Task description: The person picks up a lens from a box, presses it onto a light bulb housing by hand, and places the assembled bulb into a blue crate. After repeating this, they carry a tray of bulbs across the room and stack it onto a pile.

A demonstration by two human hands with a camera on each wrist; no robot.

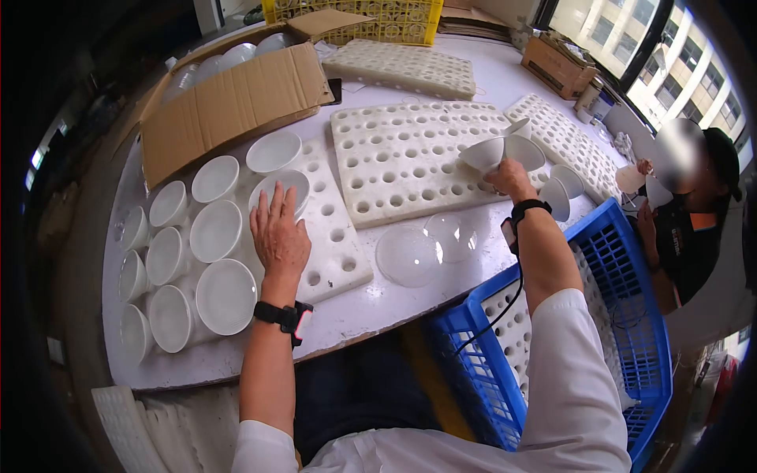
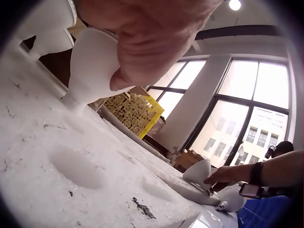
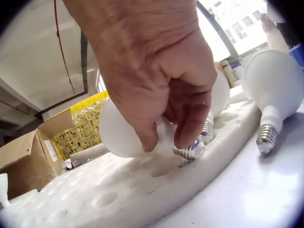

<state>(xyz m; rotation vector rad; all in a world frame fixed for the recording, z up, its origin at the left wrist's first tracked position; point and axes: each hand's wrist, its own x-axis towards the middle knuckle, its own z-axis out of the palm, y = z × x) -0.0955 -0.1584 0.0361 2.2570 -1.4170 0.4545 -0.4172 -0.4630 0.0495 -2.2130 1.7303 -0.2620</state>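
Nearest, against the front of the counter (image 1: 359,311): a blue plastic lattice crate (image 1: 490,288) with perforated white foam slabs (image 1: 516,323) inside, probably parked there for easy reach. Just past it on the counter, two clear, round, shallow domes (image 1: 409,256), perhaps laid flat for want of any stem to fit a hole. To their left, a thick white foam board (image 1: 330,256) full of round holes, with white cone-shaped bulbs (image 1: 215,231) standing in rows, wide ends up, necks sunk (a sensible guard against rolling). On one such bulb, the left hand (image 1: 281,244), fingers spread and fairly straight, thumb by its side, presumably for steadying. Farther right, over the edge of a larger perforated white foam board (image 1: 406,213), the right hand (image 1: 511,180), fingers clamped on the neck of a tilted white bulb with a metal screw base (image 3: 116,130), likely to spare the broad shell. Right behind, a second white bulb (image 1: 526,154), whether also held impossible to tell. Beyond, an open brown cardboard box (image 1: 236,106) of whitish round pieces, then a yellow plastic crate (image 1: 432,22).
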